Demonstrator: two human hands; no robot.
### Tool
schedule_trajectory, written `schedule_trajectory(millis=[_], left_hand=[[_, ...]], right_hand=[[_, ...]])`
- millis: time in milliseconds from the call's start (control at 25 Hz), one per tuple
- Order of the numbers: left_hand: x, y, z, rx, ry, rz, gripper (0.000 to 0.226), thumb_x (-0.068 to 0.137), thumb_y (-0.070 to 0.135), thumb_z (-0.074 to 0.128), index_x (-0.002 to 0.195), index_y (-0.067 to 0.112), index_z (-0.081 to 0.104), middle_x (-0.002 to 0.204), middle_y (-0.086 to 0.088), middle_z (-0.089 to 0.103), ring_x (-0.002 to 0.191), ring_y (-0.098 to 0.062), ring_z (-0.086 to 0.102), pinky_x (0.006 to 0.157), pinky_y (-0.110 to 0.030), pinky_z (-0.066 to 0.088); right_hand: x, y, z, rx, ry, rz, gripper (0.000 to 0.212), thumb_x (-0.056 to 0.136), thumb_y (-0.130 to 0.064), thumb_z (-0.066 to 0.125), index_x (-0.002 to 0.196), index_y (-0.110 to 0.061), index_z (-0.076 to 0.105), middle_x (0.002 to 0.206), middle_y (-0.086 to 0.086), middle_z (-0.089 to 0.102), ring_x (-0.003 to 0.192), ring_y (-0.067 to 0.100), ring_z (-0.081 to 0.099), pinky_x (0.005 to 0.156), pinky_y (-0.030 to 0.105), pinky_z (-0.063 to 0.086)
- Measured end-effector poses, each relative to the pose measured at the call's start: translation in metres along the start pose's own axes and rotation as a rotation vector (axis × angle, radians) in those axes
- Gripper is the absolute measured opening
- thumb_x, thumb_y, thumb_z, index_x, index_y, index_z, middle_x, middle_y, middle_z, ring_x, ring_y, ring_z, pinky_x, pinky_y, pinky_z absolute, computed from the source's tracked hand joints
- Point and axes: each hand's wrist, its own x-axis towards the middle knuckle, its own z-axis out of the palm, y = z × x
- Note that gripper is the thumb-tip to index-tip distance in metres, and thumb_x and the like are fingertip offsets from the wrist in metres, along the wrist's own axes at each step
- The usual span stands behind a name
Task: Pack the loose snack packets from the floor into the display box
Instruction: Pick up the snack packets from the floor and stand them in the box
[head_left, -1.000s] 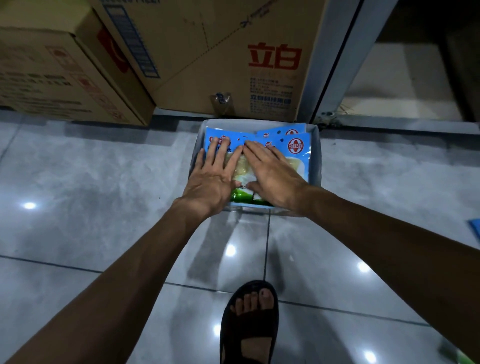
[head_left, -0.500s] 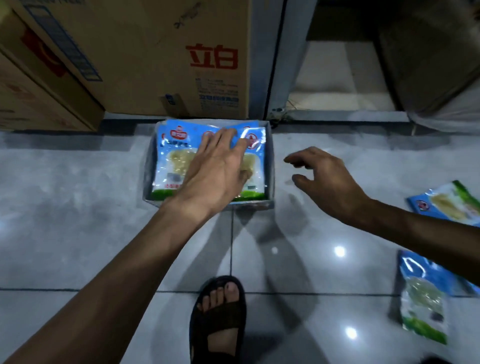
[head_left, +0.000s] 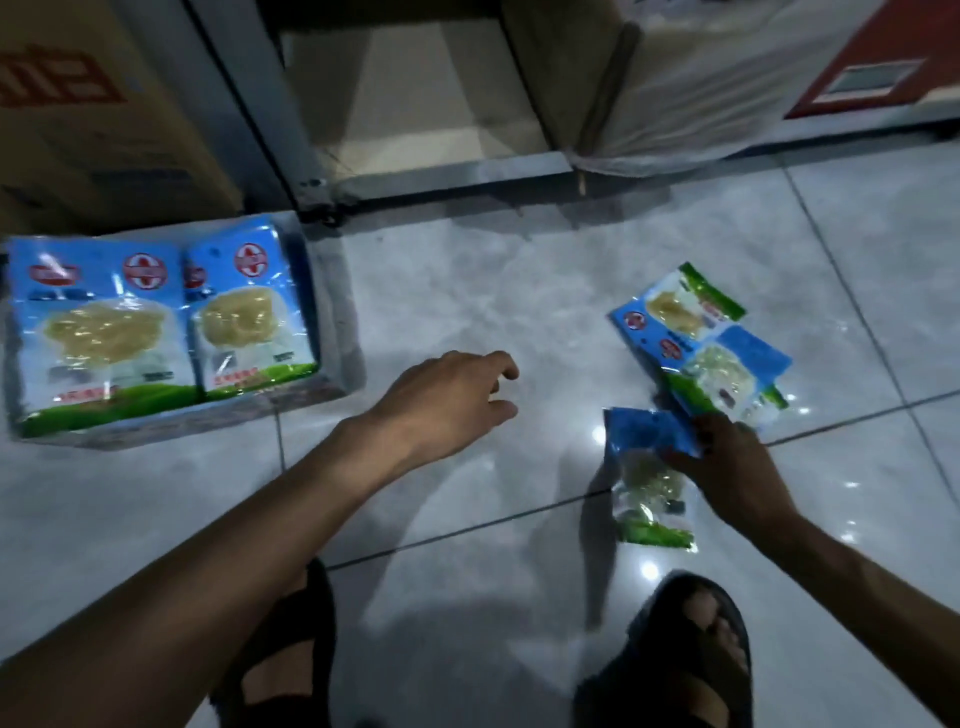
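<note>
The grey display box (head_left: 340, 332) sits on the floor at the left, filled with blue snack packets (head_left: 156, 332) lying face up. Three loose packets lie on the tiles at the right: a far one (head_left: 675, 306), a middle one (head_left: 727, 379) overlapping it, and a near one (head_left: 647, 478). My right hand (head_left: 727, 467) rests on the near packet, fingers on its blue top edge and touching the middle packet. My left hand (head_left: 447, 400) hovers over bare floor between box and packets, fingers loosely curled, holding nothing.
Large cardboard cartons (head_left: 98, 119) stand behind the box at the left. A metal door frame (head_left: 270, 119) and threshold (head_left: 447, 176) run along the back. A plastic-wrapped bundle (head_left: 691, 88) stands at the back right. My sandalled feet (head_left: 680, 654) are at the bottom.
Both hands left the box. My right hand swung right and came down on the near loose packet. My left hand pulled off the packed packets and drifted right; the view turned right.
</note>
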Motion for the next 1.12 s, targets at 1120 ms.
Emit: schedule_trajectory(millis=[1120], left_hand=[[0.032, 0.038, 0.111, -0.963, 0.231, -0.332, 0.05, 0.077, 0.031, 0.079, 0.113, 0.027, 0.044, 0.109, -0.003, 0.068, 0.092, -0.02, 0.07, 0.083, -0.041, 0.057]], right_hand=[[-0.012, -0.036, 0.032, 0.83, -0.206, -0.07, 0.01, 0.088, -0.012, 0.066, 0.098, -0.01, 0.068, 0.081, 0.003, 0.072, 0.071, 0.014, 0.07, 0.067, 0.027, 0.056]])
